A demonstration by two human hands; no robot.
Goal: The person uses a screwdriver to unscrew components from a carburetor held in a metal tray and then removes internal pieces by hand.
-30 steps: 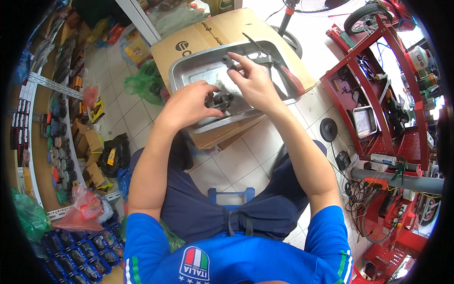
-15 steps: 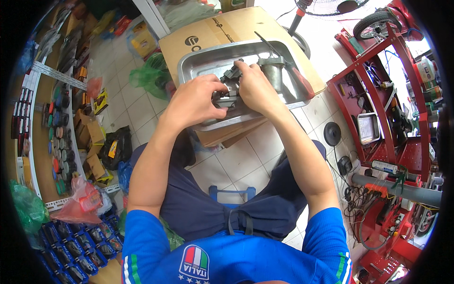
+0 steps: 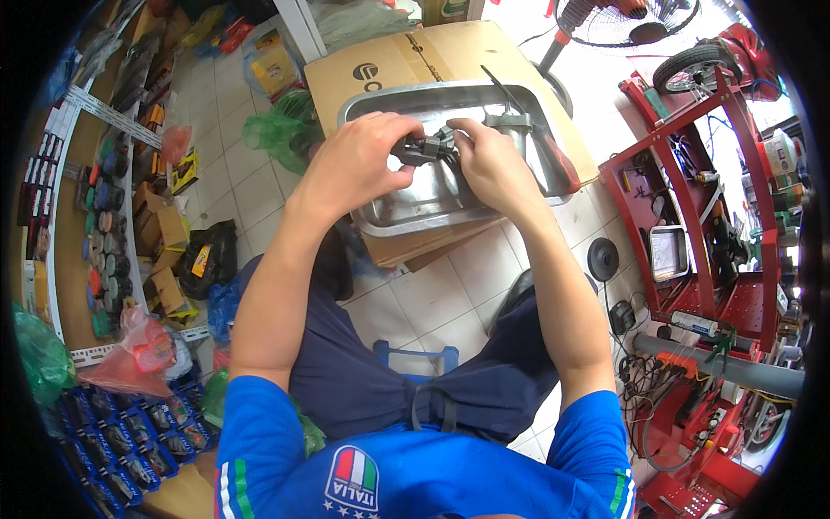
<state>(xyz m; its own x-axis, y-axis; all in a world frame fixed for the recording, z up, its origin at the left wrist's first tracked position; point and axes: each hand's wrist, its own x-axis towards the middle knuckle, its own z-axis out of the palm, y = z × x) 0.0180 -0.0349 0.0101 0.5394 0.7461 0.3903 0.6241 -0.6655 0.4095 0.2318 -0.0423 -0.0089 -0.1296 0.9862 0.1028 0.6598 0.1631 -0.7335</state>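
My left hand [image 3: 365, 163] curls its thumb and fingers around one end of a dark grey metal machine part with blocky and stubby round sections [image 3: 425, 150]. At its other end, my right hand [image 3: 494, 168] grips it with bent fingers; the fingertips are partly hidden. The part is held above a shiny metal tray [image 3: 389, 228]. Inside the tray, beyond my right hand, lies a silver-grey cylindrical metal part [image 3: 512, 121], partly covered by that hand. A screwdriver with a red handle [image 3: 565, 169] leans across the tray's right side, its thin dark shaft over the far rim.
The tray rests on a cardboard box [image 3: 380, 59]. Shelves of small goods [image 3: 108, 225] line the left, with plastic bags [image 3: 138, 350] below. At right are a red tool rack [image 3: 692, 216], cables and a wheel [image 3: 692, 67]. A fan [image 3: 644, 26] stands far right.
The dark metal part has been lifted and turned between my hands, with more of the tray bottom showing beneath. My right hand has shifted slightly right and lower.
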